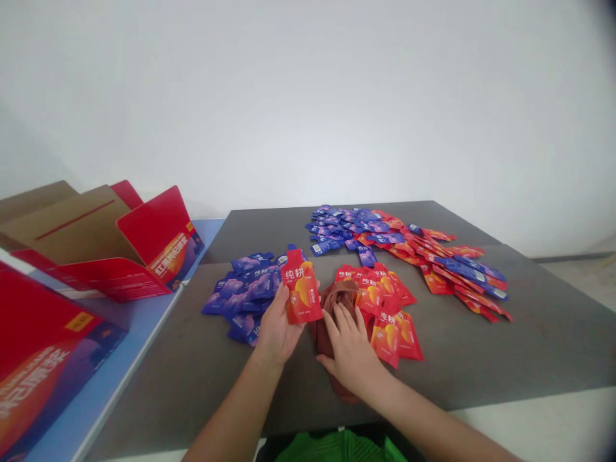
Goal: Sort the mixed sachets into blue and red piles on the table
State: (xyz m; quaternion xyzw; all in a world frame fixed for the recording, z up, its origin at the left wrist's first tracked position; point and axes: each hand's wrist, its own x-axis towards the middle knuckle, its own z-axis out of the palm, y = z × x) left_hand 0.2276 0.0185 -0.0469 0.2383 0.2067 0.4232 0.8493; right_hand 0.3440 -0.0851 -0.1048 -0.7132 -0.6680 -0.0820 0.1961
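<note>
From my remote station I record a dark grey rectangular worktop (529, 333) bearing all loose stock, with a pale blue table (96, 398) butted against its left edge. On that blue table stand opened red-and-brown cardboard cartons (120, 244), flaps raised, and a larger red printed carton (38, 359) at the near left. Toward the far right corner of the worktop lies a long mixed spread of red and blue foil sachets (414, 250), overlapping one another. Nearer the front edge, left of centre, sits a heap of blue-purple foil sachets (243, 292); just right of centre sits a heap of red-orange foil sachets (385, 301). Between these two heaps lies a dull red cloth pouch (337, 298), mouth toward the far edge. My left hand (275, 327) grips a single red spouted sachet with white characters (301, 289), thumb at its left edge, held upright above the worktop between the two heaps. My right hand (350, 346) rests on the cloth pouch, fingers extended and loosely spread, clasping nothing that I can see.
</note>
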